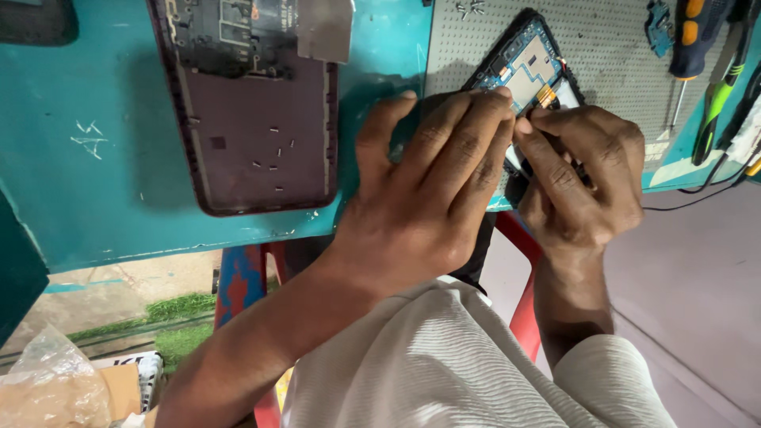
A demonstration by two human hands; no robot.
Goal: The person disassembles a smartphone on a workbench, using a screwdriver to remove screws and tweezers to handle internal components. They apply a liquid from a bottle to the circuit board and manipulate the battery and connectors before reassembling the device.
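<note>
An opened phone (529, 63) with a blue circuit board and black frame lies tilted on a grey perforated mat (610, 47). My left hand (428, 182) rests flat over its lower part, fingers stretched along the frame and holding it down. My right hand (583, 178) is pinched at the phone's lower right edge, fingertips pressed together beside a small orange connector; whatever sits between them is hidden. A detached dark maroon back cover (254, 111) lies face up to the left, with several tiny screws scattered inside it.
The teal worktable (87, 182) ends at a worn front edge. Screwdrivers with blue, orange and green handles (709, 55) lie at the far right beside black cables. A few screws (470, 9) sit on the mat. Below are a red stool (523, 309) and a plastic bag (51, 388).
</note>
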